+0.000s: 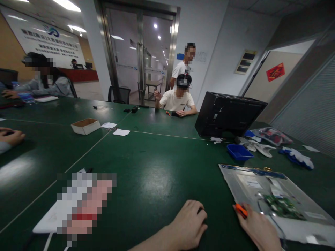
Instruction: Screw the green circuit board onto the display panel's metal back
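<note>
Fingers of left hand (pixel 187 223) curled over green table (pixel 167 153); cannot tell whether anything inside. Right hand (pixel 259 228) grips orange item (pixel 241 211), likely tool handle, at left edge of panel (pixel 238 184) bearing circuit board (pixel 284 206). Step seemingly: tool readied beside panel; next move calls for steady grip. Table glossy, seamed. Room: open box (pixel 85 128), glass doors (pixel 123 52), seated person (pixel 176 101), black casing (pixel 232 115).
</note>
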Motion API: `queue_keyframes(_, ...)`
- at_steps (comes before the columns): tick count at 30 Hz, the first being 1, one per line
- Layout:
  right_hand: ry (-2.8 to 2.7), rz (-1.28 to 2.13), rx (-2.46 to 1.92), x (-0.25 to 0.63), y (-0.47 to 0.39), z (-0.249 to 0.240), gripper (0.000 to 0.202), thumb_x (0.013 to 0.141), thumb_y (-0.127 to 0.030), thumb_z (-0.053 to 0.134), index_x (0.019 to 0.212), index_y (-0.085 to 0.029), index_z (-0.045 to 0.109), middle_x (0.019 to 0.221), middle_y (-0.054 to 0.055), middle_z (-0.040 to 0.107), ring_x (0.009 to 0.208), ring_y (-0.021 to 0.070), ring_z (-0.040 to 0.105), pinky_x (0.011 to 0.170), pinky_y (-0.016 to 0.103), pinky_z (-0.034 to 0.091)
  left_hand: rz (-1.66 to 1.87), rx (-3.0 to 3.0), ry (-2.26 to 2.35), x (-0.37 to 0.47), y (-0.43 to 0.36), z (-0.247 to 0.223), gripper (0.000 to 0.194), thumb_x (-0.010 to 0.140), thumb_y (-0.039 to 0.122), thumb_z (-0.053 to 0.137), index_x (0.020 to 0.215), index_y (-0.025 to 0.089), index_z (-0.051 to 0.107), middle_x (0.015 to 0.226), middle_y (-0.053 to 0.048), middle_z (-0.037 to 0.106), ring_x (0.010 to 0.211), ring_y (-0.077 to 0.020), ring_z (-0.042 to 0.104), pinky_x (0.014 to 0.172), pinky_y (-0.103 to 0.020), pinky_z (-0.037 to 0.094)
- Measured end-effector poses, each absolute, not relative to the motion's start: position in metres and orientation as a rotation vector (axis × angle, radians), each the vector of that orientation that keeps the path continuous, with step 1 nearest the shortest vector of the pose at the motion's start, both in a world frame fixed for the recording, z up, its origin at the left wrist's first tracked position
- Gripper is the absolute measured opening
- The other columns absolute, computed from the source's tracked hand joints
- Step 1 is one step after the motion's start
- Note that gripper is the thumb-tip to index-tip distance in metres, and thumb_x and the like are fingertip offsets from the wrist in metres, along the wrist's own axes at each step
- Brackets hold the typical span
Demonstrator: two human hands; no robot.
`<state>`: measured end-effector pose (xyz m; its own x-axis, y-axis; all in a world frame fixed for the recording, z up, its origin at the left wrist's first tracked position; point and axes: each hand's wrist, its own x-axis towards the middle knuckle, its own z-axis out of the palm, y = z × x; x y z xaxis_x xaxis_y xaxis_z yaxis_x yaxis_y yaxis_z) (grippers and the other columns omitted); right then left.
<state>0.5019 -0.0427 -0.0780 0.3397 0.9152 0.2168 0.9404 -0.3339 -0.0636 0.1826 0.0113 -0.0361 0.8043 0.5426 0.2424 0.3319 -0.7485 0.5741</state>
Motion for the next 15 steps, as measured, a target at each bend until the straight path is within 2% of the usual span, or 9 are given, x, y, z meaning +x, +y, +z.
queue_keyframes(2,-1.846,-0.305,-2.346,0.449,-0.045,-0.08,0.044,0.087,-0.052,0.038,0.103,-0.024,0.068,0.079,0.016,0.076,0.062,0.0368,0.072,0.053,0.047,0.056,0.612,2.427,0.752,0.171,0.017,-0.023,0.02,0.093,0.024,0.058,0.112,0.018,0.057,0.122,-0.009,0.058,0.117,-0.024,0.053,0.105,-0.039,0.042)
queue_keyframes(3,-1.908,-0.338,-2.254,0.424,-0.047,-0.082,0.04,0.085,-0.048,0.043,0.108,-0.025,0.066,0.095,0.015,0.077,0.064,0.0338,0.073,0.053,0.044,0.056,0.647,2.399,0.794,0.165,0.02,-0.018,0.02,0.093,0.023,0.057,0.112,0.019,0.057,0.122,-0.008,0.058,0.118,-0.0237,0.052,0.107,-0.039,0.041)
queue_keyframes(4,-1.95,-0.357,-2.154,0.4,-0.048,-0.085,0.038,0.082,-0.046,0.048,0.111,-0.028,0.064,0.103,0.014,0.077,0.064,0.0321,0.073,0.052,0.042,0.055,0.677,2.366,0.828,0.16,0.024,-0.013,0.021,0.093,0.021,0.056,0.114,0.019,0.057,0.122,-0.008,0.058,0.118,-0.023,0.052,0.107,-0.039,0.041)
queue_keyframes(6,-2.033,-0.306,-1.955,0.355,-0.049,-0.09,0.045,0.074,-0.043,0.058,0.117,-0.03,0.061,0.108,0.012,0.076,0.064,0.0295,0.073,0.051,0.038,0.053,0.717,2.301,0.895,0.151,0.032,-0.006,0.023,0.093,0.018,0.052,0.116,0.02,0.057,0.125,-0.008,0.058,0.12,-0.0225,0.052,0.107,-0.039,0.043)
queue_keyframes(8,-2.122,-0.168,-1.849,0.312,-0.049,-0.095,0.059,0.068,-0.042,0.066,0.124,-0.026,0.058,0.113,0.015,0.074,0.06,0.0273,0.071,0.051,0.036,0.051,0.731,2.264,0.93,0.142,0.039,-0.004,0.029,0.094,0.018,0.049,0.122,0.02,0.057,0.128,-0.009,0.058,0.122,-0.023,0.053,0.107,-0.04,0.043)
queue_keyframes(10,-2.189,0.031,-1.835,0.271,-0.047,-0.097,0.07,0.062,-0.044,0.071,0.127,-0.021,0.058,0.114,0.018,0.073,0.063,0.0293,0.071,0.053,0.037,0.05,0.719,2.252,0.964,0.132,0.046,-0.005,0.034,0.094,0.019,0.046,0.128,0.019,0.055,0.133,-0.01,0.057,0.125,-0.0235,0.052,0.109,-0.041,0.043)
queue_keyframes(12,-2.206,0.234,-1.883,0.231,-0.044,-0.096,0.07,0.059,-0.048,0.075,0.119,-0.016,0.063,0.105,0.02,0.073,0.065,0.0311,0.069,0.053,0.037,0.048,0.683,2.262,0.99,0.123,0.053,-0.008,0.039,0.098,0.024,0.043,0.136,0.019,0.05,0.14,-0.01,0.053,0.132,-0.0234,0.048,0.113,-0.043,0.04)
queue_keyframes(13,-2.186,0.299,-1.891,0.213,-0.043,-0.095,0.065,0.059,-0.051,0.075,0.113,-0.016,0.066,0.103,0.019,0.073,0.067,0.0303,0.068,0.055,0.037,0.048,0.66,2.272,1.007,0.118,0.057,-0.009,0.041,0.098,0.026,0.042,0.138,0.018,0.048,0.144,-0.011,0.051,0.135,-0.0237,0.046,0.114,-0.044,0.038)
queue_keyframes(15,-2.238,0.376,-1.826,0.181,-0.04,-0.09,0.065,0.052,-0.058,0.077,0.103,-0.019,0.069,0.094,0.015,0.074,0.068,0.0309,0.067,0.053,0.037,0.047,0.625,2.281,1.05,0.108,0.065,-0.012,0.044,0.1,0.03,0.038,0.142,0.017,0.044,0.149,-0.012,0.046,0.141,-0.0234,0.039,0.117,-0.045,0.034)
